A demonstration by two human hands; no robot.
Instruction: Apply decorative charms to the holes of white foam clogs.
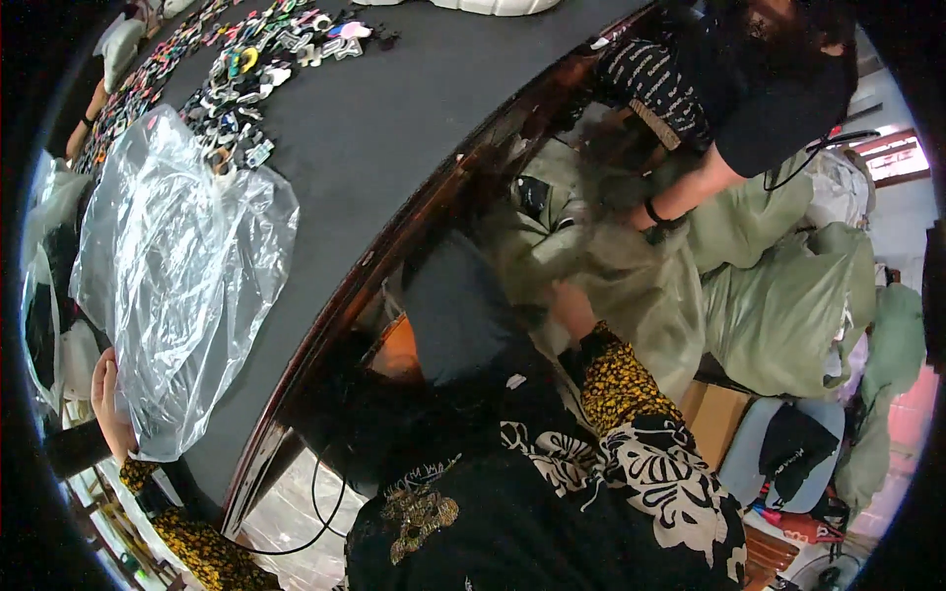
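At the far left, my left hand (pixel 106 396) is at the lower edge of a large clear plastic bag (pixel 187 286), its fingers partly behind the film and gripping it. The crumpled bag lies over the table's left part, next to the heap of small pieces. My right hand (pixel 574 307), blurred by motion, reaches to a pale green woven sack (pixel 636 295) beyond the table edge. Its fingers cannot be made out. A small black item (pixel 533 197) lies on the sack's green cloth, farther from me.
Many small colourful pieces (pixel 246 89) spread over the dark tabletop (pixel 365 128), bounded by a brown rim (pixel 389 246). Across from me, a co-worker's arm (pixel 695 187) reaches into the sacks. More green sacks (pixel 788 315), a cardboard box (pixel 719 424) and a grey-black chair (pixel 788 453) stand right.
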